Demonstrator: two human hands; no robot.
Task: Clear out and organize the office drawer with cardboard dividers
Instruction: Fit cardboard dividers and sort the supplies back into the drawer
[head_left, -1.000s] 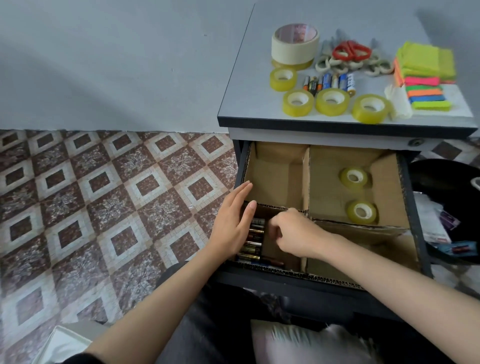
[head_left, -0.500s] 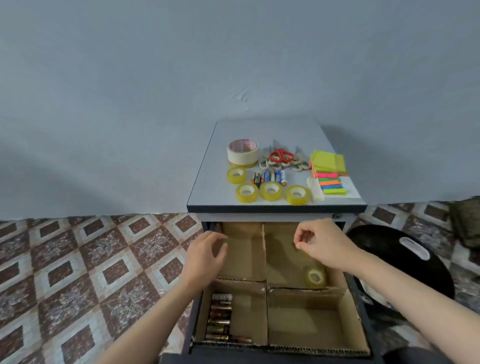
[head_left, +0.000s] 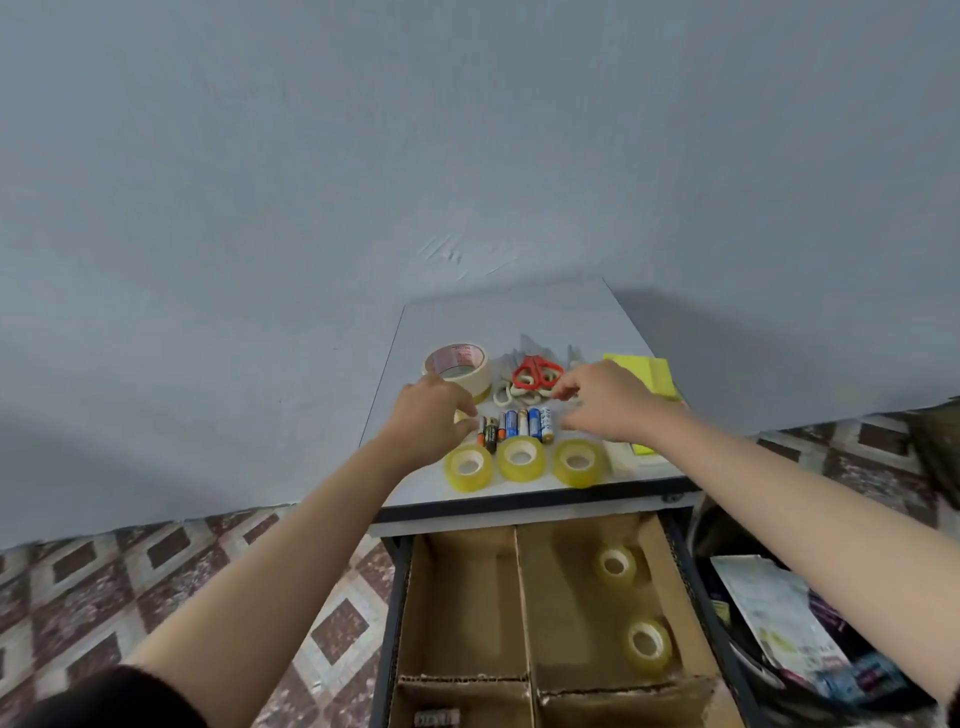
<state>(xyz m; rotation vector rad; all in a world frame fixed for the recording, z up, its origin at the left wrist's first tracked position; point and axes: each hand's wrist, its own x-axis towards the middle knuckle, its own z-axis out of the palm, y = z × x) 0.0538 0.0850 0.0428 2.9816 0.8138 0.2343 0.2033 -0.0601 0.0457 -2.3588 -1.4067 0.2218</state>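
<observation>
The divided drawer (head_left: 388, 623) already holds two tapes (head_left: 647, 644), while batteries (head_left: 514, 423), more tapes, scissors (head_left: 537, 371) and notes (head_left: 644, 371) wait on the desk (head_left: 519, 317), flanked by the loosely open, empty left hand (head_left: 431, 421) and right hand (head_left: 608, 405).

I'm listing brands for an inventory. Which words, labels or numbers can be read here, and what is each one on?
No text can be read for certain.
Masking tape roll: red print on the inner core, too blurred to read.
Batteries: coloured labels, too small to read.
Papers at the right edge: printed, but blurred.
</observation>
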